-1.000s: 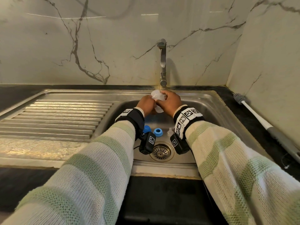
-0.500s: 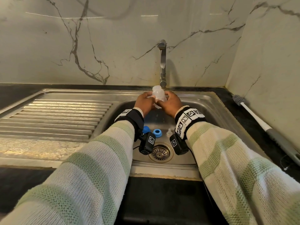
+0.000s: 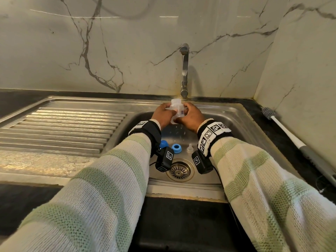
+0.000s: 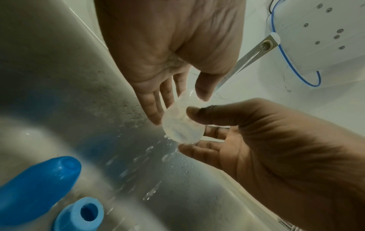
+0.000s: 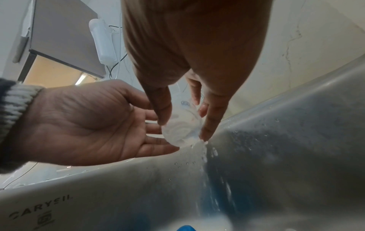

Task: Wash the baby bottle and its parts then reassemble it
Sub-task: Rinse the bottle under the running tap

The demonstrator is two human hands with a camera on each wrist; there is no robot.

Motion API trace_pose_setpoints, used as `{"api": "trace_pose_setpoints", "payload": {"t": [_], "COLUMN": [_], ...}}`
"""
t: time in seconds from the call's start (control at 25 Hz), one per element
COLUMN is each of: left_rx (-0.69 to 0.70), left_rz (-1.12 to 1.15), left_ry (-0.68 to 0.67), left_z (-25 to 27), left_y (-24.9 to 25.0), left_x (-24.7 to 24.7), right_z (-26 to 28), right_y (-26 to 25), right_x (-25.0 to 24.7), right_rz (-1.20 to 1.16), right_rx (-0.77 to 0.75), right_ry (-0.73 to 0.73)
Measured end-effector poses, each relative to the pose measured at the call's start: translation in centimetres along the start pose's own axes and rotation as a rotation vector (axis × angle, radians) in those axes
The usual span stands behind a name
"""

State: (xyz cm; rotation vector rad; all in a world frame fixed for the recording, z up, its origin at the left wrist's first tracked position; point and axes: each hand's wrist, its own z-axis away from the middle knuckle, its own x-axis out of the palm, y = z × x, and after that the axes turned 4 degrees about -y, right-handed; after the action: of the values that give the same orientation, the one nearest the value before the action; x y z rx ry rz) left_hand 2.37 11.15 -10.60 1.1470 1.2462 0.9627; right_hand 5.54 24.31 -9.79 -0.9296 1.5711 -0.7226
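Bottle (image 3: 176,110) under tap (image 3: 184,70) — apparently held by both hands.

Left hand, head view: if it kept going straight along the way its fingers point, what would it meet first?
The left hand already touches the clear bottle. Beyond it, probably the sink's back wall near the tap; depth is unclear.

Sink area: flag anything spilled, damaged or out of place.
Nothing stands out. Both hands, left hand and right hand, hold the clear bottle under the running tap. The blue cap, blue ring and clear nipple lie in the sink; the bottle brush lies on the counter.
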Motion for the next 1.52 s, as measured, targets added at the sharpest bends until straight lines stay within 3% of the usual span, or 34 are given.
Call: {"api": "trace_pose_setpoints", "payload": {"t": [0.2, 0.6, 0.84, 1.04, 1.32, 1.52], "left_rx": [0.082, 0.014, 0.032, 0.052, 0.061, 0.027], "left_rz": [-0.026, 0.062, -0.008, -0.076, -0.070, -0.046], "left_ry": [0.056, 0.044, 0.022, -0.049, -0.042, -0.004], "left_z": [0.3, 0.0, 0.4, 1.0, 0.9, 0.8], "left_y": [0.4, 0.4, 0.4, 0.4, 0.6, 0.7], "left_x": [-0.2, 0.1, -0.1, 0.0, 0.0, 0.1], "right_z": [0.2, 0.0, -0.3, -0.2, -0.1, 0.0], "right_y": [-0.1, -0.1, 0.2, 0.7, 0.6, 0.2], "right_x": [-0.2, 0.1, -0.1, -0.5, -0.8, -0.5], "right_rz": [-0.054, -0.017, 0.014, 0.020, -0.077, -0.065], "right_rx": [-0.035, -0.033, 0.002, 0.073, 0.164, 0.126], "right_ry": [-0.007, 0.084, 0.069, -0.034, -0.063, -0.043]}}
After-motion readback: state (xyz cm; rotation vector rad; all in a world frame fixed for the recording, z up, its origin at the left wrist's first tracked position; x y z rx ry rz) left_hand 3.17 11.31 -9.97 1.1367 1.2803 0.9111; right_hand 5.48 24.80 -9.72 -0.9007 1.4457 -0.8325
